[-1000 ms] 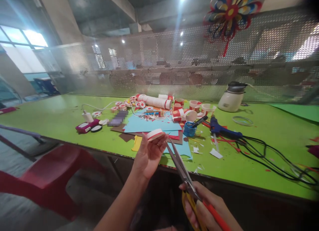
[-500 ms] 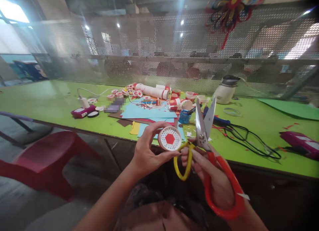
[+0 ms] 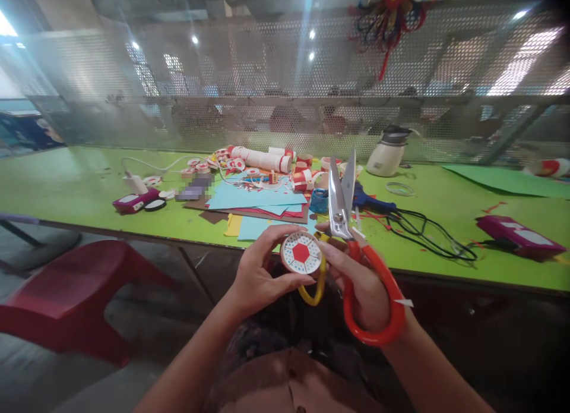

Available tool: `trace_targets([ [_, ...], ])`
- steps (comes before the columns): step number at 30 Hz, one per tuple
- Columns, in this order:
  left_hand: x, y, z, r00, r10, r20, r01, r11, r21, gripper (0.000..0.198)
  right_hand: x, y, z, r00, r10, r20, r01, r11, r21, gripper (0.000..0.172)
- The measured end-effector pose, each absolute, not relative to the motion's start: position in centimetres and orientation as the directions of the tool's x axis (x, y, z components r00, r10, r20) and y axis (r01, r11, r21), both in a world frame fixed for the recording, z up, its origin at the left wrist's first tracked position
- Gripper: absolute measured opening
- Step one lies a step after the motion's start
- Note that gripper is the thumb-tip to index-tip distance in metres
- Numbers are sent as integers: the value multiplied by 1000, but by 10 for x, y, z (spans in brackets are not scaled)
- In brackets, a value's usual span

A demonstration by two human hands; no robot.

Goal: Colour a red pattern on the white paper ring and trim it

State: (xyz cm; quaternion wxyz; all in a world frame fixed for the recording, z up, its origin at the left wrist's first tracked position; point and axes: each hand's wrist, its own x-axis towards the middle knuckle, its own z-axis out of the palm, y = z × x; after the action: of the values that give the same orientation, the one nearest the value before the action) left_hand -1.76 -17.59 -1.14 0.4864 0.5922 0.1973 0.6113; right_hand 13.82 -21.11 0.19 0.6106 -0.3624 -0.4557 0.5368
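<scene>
My left hand [image 3: 262, 270] is closed on a small round paper piece [image 3: 290, 264], its thumb below and fingers above. The face of this piece is white with coloured dots, dark dividing lines and a red hexagon in the middle. My right hand [image 3: 356, 276] holds large scissors [image 3: 339, 214] with orange-red handles; their blades point up and stand apart. A yellow loop [image 3: 317, 291] hangs between the hands, against the fingers of my right hand; what it belongs to is hidden. The right fingertips reach the paper piece's right rim. A white paper scrap [image 3: 404, 302] clings beside the orange handle.
On the green table [image 3: 80, 181] lie blue paper sheets [image 3: 253, 198], a white paper roll [image 3: 260, 158], red-and-white cup pieces [image 3: 303, 179] and a blue glue gun [image 3: 376, 204] with a black cord. A jug [image 3: 388, 154] and magenta box [image 3: 519, 237] stand right; a red stool [image 3: 71, 276] stands left.
My right hand has come left and up with the scissors, and its fingers now reach the paper piece. The yellow loop has moved left, partly behind the piece. The view has shifted a little right.
</scene>
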Motion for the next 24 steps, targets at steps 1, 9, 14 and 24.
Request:
trace_targets([
  [1, -18, -176, -11, 184, 822, 539, -357, -455, 816, 60, 138, -212, 2, 15, 984, 176, -295, 173, -940, 37],
  [9, -22, -178, -13, 285, 781, 555, -358, -450, 818, 57, 137, -214, 1, 49, 969, 244, -270, 248, -930, 33],
  [14, -24, -174, -16, 333, 796, 506, -420, -356, 835, 54, 135, -216, 0, 50, 971, 234, -286, 239, -928, 38],
  [24, -34, -165, -14, 193, 897, 397, -569, -228, 790, 60, 134, -230, -3, 99, 977, 189, -186, 205, -961, 40],
])
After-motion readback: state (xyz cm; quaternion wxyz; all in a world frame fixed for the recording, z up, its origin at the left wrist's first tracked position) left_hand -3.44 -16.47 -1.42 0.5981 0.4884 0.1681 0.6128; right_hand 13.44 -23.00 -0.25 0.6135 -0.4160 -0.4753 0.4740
